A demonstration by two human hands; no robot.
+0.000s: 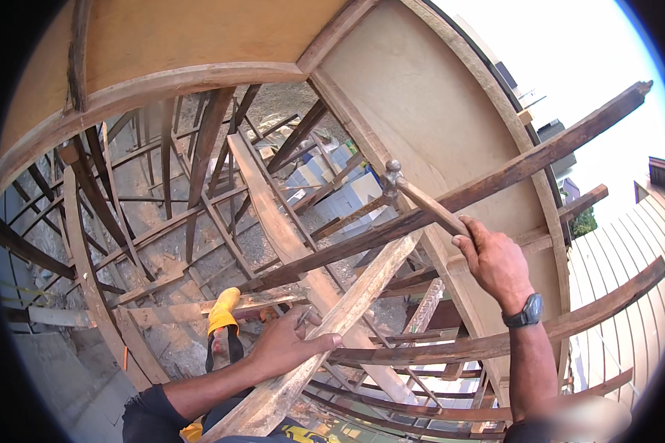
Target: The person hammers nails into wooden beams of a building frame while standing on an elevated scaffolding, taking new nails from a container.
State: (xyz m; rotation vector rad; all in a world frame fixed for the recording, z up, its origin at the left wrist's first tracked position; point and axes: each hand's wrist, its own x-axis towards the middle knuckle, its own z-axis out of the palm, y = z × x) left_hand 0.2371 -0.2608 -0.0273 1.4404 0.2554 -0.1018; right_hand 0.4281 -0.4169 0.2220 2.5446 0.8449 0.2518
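Hammering seems the step in hand: right of centre, the right hand (497, 264) has its fingers wrapped round a raised hammer (430, 208), while at lower centre the left hand (282, 345), fingers half-curled, holds a plank (357, 297), which a sound strike would need kept steady.

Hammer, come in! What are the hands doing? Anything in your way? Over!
Right hand gripping hammer. Left hand on pale plank, full grip unclear. Possible obstacle: dark beam, crossing behind hammer in view.
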